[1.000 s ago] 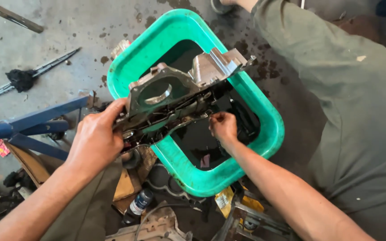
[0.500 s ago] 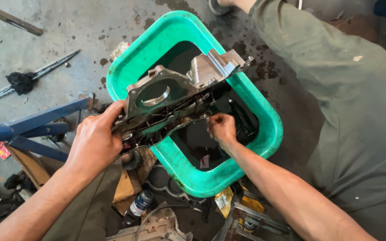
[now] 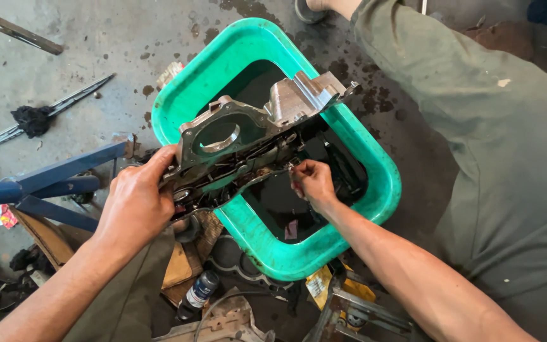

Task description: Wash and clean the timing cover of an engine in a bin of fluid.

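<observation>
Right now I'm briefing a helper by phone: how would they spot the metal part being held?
Find the green plastic tub of dark liquid on the stained concrete floor. Over its near-left rim, the left hand grips a grey cast-metal engine cover. Unlike the nearby clutter, it has a large round opening.

1 head view, close, looking straight down at green tub (image 3: pixel 375 209), floor (image 3: pixel 96 50).

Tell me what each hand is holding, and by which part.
The left hand grips the grey cast-metal engine cover by its lower-left end, over the green plastic basin. The right hand pinches something small at the cover's edge; what, cannot be told.
</observation>
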